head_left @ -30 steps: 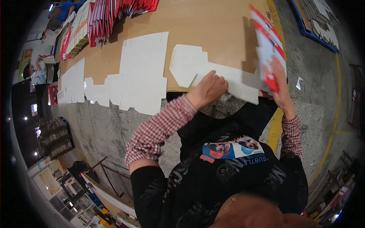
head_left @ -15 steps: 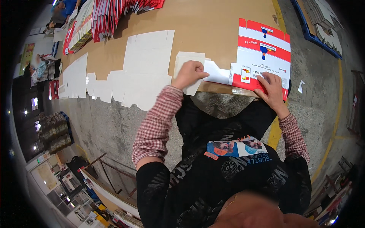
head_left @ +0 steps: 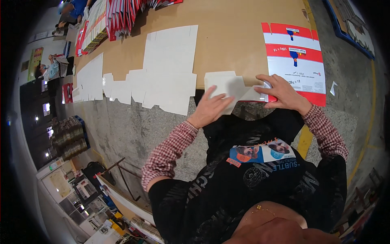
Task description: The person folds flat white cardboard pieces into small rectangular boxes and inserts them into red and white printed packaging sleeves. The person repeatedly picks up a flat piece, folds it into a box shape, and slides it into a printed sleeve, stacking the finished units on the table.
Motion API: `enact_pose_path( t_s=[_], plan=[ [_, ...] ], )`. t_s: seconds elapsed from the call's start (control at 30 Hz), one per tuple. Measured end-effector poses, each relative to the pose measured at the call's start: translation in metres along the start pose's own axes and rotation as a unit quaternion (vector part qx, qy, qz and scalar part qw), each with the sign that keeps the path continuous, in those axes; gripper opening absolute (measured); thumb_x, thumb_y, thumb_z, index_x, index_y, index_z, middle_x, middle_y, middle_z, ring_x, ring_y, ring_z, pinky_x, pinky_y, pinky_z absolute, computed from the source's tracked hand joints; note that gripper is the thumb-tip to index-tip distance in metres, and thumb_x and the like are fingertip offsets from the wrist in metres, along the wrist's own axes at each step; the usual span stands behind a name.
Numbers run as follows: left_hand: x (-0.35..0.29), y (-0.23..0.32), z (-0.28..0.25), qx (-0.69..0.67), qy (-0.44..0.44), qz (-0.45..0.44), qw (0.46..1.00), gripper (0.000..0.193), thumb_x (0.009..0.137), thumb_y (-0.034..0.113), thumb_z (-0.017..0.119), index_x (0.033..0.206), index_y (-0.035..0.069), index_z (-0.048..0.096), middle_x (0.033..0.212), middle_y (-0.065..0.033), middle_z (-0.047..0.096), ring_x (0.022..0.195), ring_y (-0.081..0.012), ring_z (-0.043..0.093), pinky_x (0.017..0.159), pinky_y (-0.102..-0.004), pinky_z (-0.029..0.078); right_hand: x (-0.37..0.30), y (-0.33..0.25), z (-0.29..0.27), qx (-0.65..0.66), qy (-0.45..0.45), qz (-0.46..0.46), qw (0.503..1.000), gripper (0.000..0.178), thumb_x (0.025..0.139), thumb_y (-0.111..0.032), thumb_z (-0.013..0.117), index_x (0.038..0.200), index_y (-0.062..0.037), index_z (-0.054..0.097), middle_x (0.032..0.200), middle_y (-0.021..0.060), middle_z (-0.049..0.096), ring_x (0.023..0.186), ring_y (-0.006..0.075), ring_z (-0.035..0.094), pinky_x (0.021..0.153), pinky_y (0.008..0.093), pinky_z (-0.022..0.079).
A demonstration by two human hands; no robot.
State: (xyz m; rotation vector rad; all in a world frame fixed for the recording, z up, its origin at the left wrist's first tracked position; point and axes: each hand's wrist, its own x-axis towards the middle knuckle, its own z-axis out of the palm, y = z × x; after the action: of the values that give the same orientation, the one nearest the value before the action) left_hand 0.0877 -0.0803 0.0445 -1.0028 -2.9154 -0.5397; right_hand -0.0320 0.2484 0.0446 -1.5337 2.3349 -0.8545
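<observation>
The flat box blank point(head_left: 293, 61) lies printed side up on the counter point(head_left: 227, 36), its long axis running away from the person, and its near edge hangs just over the counter's front. The right hand point(head_left: 282, 92) sits on that near left corner, fingers spread and pressing down rather than closed around anything. Leftward from it, a white flap point(head_left: 225, 86) juts off the blank's side toward the left hand point(head_left: 213, 109), which lies open and flat on the flap's lower edge. So the flap lies between the two hands, and the left hand is the nearer one to it.

Further left, more white blanks point(head_left: 168, 69) lie face down along the counter edge, close to the flap but apart from it. A stack of red and white folded boxes point(head_left: 122, 16) stands at the far side, well clear.
</observation>
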Motion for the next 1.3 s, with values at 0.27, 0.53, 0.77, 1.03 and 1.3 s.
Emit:
enact_pose_path(
  t_s=[0.27,0.53,0.77,1.03,1.3],
  plan=[
    [0.025,0.053,0.072,-0.517,0.503,-0.511,0.467,0.048,0.090,0.013,0.076,0.130,0.004,0.052,0.107,-0.0054,0.066,0.097,-0.0134,0.061,0.082,-0.0307,0.050,-0.003,-0.003,0.001,0.003,-0.016,0.026,1.000,0.064,0.081,-0.047,0.075,0.136,-0.0181,0.061,0.148,0.0134,0.044,0.097,0.0293,0.050,0.090,0.0410,0.044],
    [0.067,0.046,0.046,-0.422,0.438,-0.393,0.690,0.022,0.090,0.003,0.068,0.109,-0.001,0.057,0.108,-0.0106,0.065,0.092,-0.0202,0.063,0.083,-0.0330,0.052,0.000,-0.005,0.002,0.005,0.003,0.036,0.999,0.061,0.076,-0.042,0.078,0.130,-0.0154,0.066,0.147,0.0135,0.045,0.097,0.0303,0.050,0.090,0.0415,0.045],
    [0.122,0.026,0.044,-0.036,0.055,-0.002,0.998,0.116,0.075,0.084,0.051,0.153,0.001,0.027,0.159,-0.0234,0.026,0.147,-0.0427,0.025,0.114,-0.0634,0.018,-0.033,-0.020,-0.020,-0.060,0.048,0.115,0.990,0.082,0.065,-0.012,0.084,0.141,-0.0149,0.054,0.152,0.0125,0.041,0.131,0.0344,0.046,0.109,0.0457,0.040],
    [0.131,0.020,0.055,-0.015,0.035,0.001,0.999,0.111,0.080,0.085,0.042,0.152,0.000,0.030,0.158,-0.0235,0.028,0.146,-0.0426,0.026,0.115,-0.0613,0.019,-0.052,-0.016,-0.017,-0.045,0.107,0.172,0.978,0.090,0.062,-0.005,0.084,0.145,-0.0145,0.050,0.156,0.0121,0.037,0.141,0.0351,0.037,0.116,0.0477,0.035],
    [0.136,0.034,0.062,0.074,-0.002,-0.048,0.996,0.099,0.085,0.072,0.055,0.151,0.002,0.034,0.158,-0.0225,0.027,0.147,-0.0444,0.023,0.115,-0.0617,0.021,-0.058,-0.008,0.004,-0.105,0.064,0.157,0.980,0.077,0.081,-0.045,0.072,0.146,-0.0134,0.048,0.157,0.0149,0.035,0.145,0.0344,0.033,0.119,0.0520,0.028]
  ],
)
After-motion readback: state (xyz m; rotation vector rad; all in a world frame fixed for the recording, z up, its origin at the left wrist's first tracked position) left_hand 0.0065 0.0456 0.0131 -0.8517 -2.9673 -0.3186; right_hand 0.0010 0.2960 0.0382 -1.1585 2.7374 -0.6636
